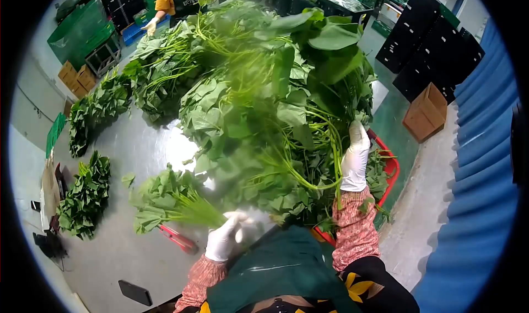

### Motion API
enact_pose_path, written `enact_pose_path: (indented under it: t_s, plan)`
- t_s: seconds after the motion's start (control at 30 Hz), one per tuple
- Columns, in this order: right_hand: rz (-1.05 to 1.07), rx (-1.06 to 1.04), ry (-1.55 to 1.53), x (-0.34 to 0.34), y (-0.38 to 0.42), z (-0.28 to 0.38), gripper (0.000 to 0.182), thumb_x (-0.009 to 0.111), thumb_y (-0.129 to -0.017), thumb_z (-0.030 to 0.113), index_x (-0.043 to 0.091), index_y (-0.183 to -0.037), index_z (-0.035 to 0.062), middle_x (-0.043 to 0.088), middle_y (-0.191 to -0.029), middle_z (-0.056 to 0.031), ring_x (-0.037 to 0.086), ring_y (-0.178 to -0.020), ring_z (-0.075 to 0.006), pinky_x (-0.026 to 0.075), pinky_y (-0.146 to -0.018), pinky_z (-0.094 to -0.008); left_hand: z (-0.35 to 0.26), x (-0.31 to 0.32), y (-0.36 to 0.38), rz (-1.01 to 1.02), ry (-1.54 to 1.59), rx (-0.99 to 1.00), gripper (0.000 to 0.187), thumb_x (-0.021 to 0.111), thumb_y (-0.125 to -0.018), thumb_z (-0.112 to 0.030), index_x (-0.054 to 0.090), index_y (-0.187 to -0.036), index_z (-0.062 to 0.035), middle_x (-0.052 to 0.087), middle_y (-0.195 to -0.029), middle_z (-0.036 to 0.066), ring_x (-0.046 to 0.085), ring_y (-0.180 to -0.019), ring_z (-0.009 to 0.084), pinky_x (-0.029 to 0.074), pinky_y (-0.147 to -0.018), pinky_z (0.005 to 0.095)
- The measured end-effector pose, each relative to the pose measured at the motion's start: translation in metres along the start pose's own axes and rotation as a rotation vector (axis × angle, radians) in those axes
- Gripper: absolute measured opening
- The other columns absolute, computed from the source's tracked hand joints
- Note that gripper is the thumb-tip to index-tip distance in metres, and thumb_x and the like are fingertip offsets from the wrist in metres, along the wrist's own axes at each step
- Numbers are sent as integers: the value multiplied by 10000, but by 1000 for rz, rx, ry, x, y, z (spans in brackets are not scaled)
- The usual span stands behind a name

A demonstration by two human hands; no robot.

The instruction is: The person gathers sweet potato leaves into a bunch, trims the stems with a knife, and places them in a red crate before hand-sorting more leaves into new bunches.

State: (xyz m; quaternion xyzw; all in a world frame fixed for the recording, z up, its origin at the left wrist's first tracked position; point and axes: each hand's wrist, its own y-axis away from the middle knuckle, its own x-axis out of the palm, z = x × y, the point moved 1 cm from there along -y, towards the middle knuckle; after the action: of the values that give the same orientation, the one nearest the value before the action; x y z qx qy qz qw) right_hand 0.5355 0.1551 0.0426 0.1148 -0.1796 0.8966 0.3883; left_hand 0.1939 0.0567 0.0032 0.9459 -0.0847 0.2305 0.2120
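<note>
My left hand (225, 237), in a white glove, is closed round the stem ends of a small bunch of leafy greens (165, 202), whose leaves point left. My right hand (355, 158), also gloved, is at the right side of a large heap of leafy greens (220, 109). Its fingers are closed on leafy stems, partly hidden among the leaves. Long stems hang beside that wrist. Some greens in the middle of the heap are blurred. A red slim tool (177, 239) lies on the metal table (127, 202), just left of the small bunch.
Another bundle of greens (85, 197) lies at the table's left. A flat black device (135, 292) rests near the front edge. On my right stand a red basket (392, 167), a cardboard box (425, 113) and stacked black crates (413, 37). A co-worker (179, 1) stands across the table.
</note>
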Motion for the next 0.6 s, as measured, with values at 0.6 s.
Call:
enact_pose_path:
  t_s: [0.6]
  plan:
    - [390, -303, 667, 24, 36, -15, 256, 743, -862, 205, 686, -1063, 57, 707, -952, -83, 668, -778, -232, 526, -769, -375, -8, -2, 14, -53, -44, 28, 219, 564, -971, -160, 689, -978, 20, 725, -924, 168, 501, -516, 101, 420, -528, 244]
